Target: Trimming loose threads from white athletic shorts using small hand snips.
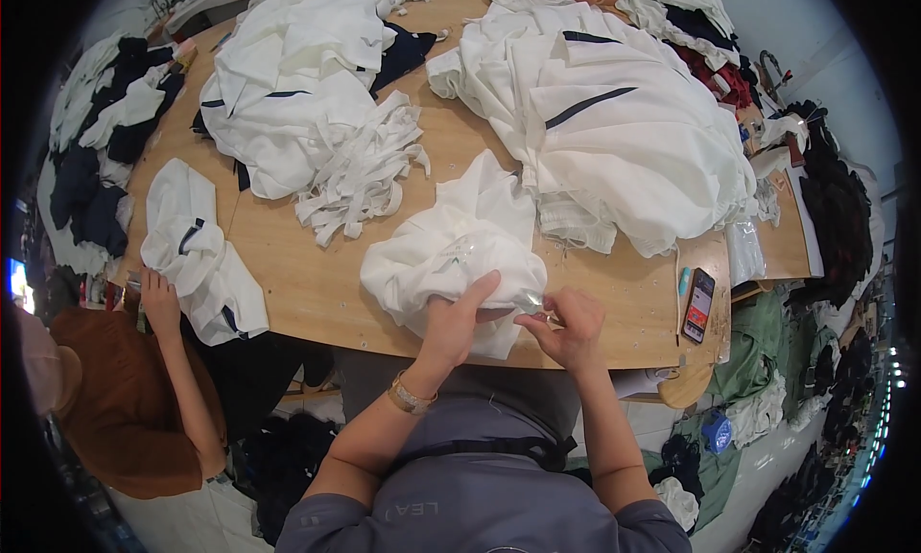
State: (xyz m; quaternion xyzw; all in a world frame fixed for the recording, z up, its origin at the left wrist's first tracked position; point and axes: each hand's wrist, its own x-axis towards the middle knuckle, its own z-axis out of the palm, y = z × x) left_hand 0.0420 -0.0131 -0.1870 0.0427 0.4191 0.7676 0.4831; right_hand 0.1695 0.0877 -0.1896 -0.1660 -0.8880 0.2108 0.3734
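Hands meet at near table edge: left hand grips crumpled white cloth garment on wooden table; right hand pinches its clear plastic wrap.

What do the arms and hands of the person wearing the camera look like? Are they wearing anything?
Both forearms are bare, with no gloves on the left hand or the right hand. A gold-coloured wristwatch with a metal band sits on the left wrist. Short grey sleeves of a grey top cover the upper arms.
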